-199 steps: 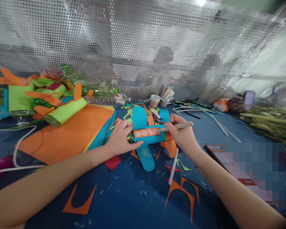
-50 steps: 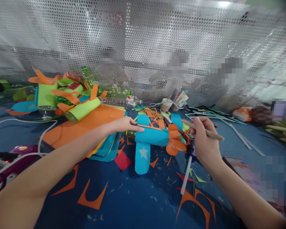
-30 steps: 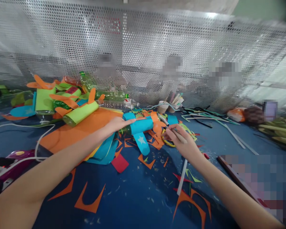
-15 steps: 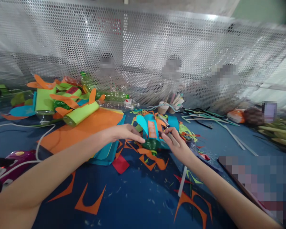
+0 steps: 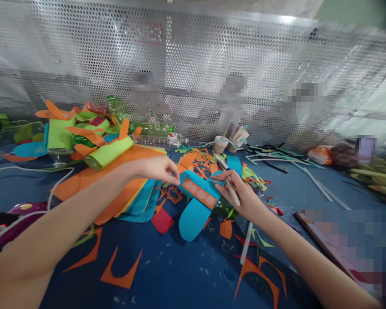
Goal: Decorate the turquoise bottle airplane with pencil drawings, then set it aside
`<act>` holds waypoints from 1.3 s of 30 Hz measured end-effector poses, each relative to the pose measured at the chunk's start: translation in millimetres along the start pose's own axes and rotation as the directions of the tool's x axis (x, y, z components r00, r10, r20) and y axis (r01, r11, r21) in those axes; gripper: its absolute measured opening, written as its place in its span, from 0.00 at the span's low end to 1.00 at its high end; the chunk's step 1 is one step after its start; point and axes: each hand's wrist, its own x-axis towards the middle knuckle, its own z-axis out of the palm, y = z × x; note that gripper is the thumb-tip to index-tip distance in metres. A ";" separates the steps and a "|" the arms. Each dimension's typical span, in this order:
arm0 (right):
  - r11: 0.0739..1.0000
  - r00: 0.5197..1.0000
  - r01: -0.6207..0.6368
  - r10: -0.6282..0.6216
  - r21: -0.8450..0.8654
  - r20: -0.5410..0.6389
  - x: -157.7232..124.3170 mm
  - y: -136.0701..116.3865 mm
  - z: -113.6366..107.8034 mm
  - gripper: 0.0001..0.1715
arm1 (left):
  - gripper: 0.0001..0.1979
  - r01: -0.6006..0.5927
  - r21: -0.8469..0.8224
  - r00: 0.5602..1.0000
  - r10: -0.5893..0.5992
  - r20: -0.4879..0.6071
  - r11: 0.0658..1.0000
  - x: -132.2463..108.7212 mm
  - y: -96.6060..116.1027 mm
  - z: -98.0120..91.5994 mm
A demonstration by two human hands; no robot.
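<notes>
A green plastic bottle wrapped in blue paper lies slanted on the table. It carries a rounded blue paper wing and an orange strip with several pale round spots. My left hand hovers at the bottle's left end, its fingers loosely curled with a small gap at the thumb and nothing visible in them. A slim pale marker is gripped in my right hand, whose fingertips reach the blue paper near the bottle's right side.
Orange paper cut-outs and other scraps litter the table. Stacked coloured sheets lie left of the bottle. Paper-wrapped bottles are piled at back left. Cups with markers stand by the perforated metal screen. A white cable runs at left.
The wrapped bottle has turned, swinging its neck to the right and its wing toward me. My left hand has shifted left and back from the bottle's neck. My right hand keeps the marker.
</notes>
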 end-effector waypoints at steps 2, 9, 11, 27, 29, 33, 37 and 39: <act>1.000 1.000 0.001 -0.001 0.001 -0.008 -0.5 -0.8 0.7 0.11 | 0.14 -0.013 0.002 0.938 0.013 -0.345 1.000 -2.6 8.2 -3.1; 0.999 0.999 0.043 -0.043 -0.004 0.004 -1.7 -7.0 2.2 0.07 | 0.18 -0.088 0.439 0.800 0.326 -0.503 0.894 -3.7 27.0 17.2; 0.997 0.997 0.078 -0.078 -0.018 0.009 -2.1 -8.6 3.1 0.05 | 0.23 -0.073 0.543 0.845 0.341 -0.412 0.837 -2.4 26.4 25.9; 0.993 0.940 -0.019 0.058 0.118 -0.336 -8.7 -22.4 -6.3 0.09 | 0.32 0.034 0.777 0.822 0.424 -0.379 0.629 5.0 20.0 47.4; 0.972 0.943 -0.028 0.103 0.233 -0.317 -9.8 -24.6 -4.0 0.13 | 0.33 0.057 0.767 0.825 0.403 -0.396 0.639 5.5 18.6 47.1; 0.890 0.985 -0.020 0.095 0.456 -0.141 -11.2 -29.3 4.9 0.09 | 0.33 0.080 0.728 0.819 0.372 -0.437 0.681 1.2 28.9 45.2; 0.848 0.992 -0.121 0.118 0.516 0.039 -11.3 -33.8 10.2 0.09 | 0.19 0.090 0.678 0.784 0.368 -0.500 0.729 -10.7 54.7 43.9; 0.827 0.986 -0.149 0.165 0.542 0.019 -9.9 -34.5 9.9 0.13 | 0.14 0.016 0.646 0.806 0.372 -0.460 0.763 -18.5 68.2 48.2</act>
